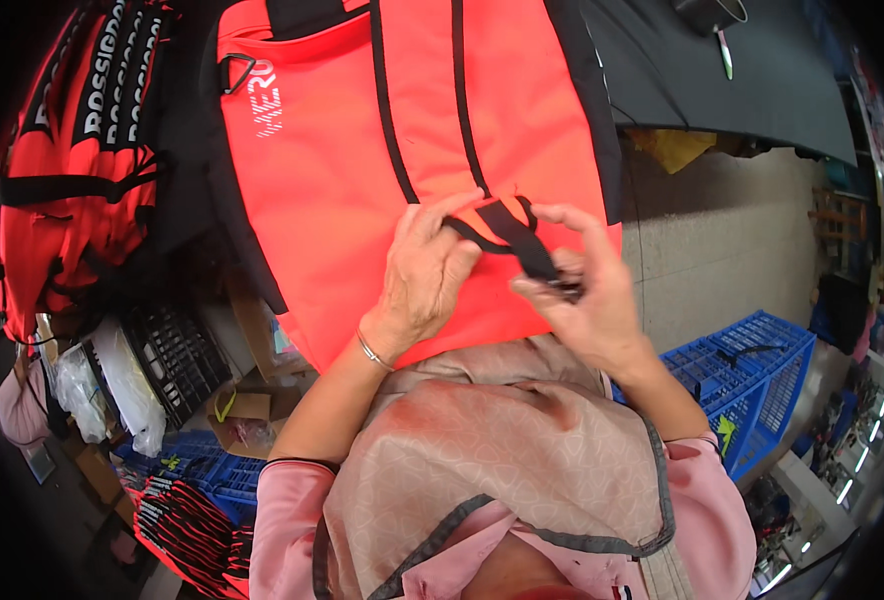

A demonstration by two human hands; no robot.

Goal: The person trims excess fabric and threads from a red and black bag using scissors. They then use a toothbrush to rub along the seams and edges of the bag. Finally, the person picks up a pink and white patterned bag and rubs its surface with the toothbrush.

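A large bright orange-red bag [352,160] with black trim lies in front of me, reaching down to my lap. My left hand [424,275] presses on the bag and pinches a small orange tab edged in black [482,215] at its lower edge. My right hand [587,295] grips the black webbing strap [524,240] that runs from that tab, with a small dark piece, maybe a buckle, between its fingers. A thin bracelet sits on my left wrist.
A stack of red and black bags [82,150] hangs at the left. A black crate [177,360], plastic bags and cardboard lie lower left. Blue plastic crates [752,380] stand at the right on the grey floor. A black sheet [702,70] covers the upper right.
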